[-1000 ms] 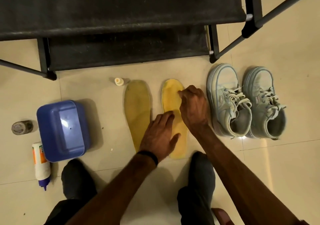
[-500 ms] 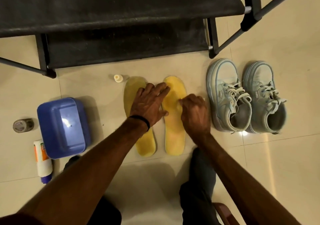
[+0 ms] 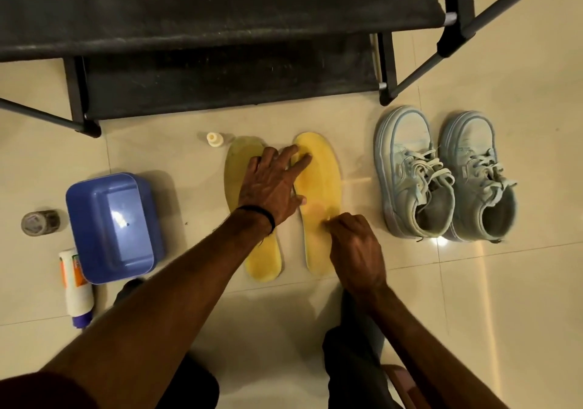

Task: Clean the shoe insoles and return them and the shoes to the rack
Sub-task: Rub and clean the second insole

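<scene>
While the head camera is looking straight down at a pale tiled floor, two yellow insoles are lying side by side in the middle of it, toes pointing toward the rack. The left insole is looking darker and duller at its toe end; the right insole is showing a brighter yellow. They are lying just beside each other without overlapping.

The left hand is lying flat and spread, palm down, across the upper part of the left insole, with its fingertips reaching over onto the toe area of the right insole; it is pressing rather than gripping anything. A dark band is circling that wrist. The right hand is curled with its fingers bunched, touching the right insole near its middle; whether it is pinching something small there I cannot tell.

To the right, a pair of pale blue shoes is standing together on the floor, laces loose, well apart from the insoles and below the rack's corner leg. The black rack is filling the top of the view, its fabric shelves bare.

To the left, a blue tub is sitting on the floor, with a white bottle lying just beside it and a small dark jar farther left. A small white cap is standing near the left insole's toe.
</scene>
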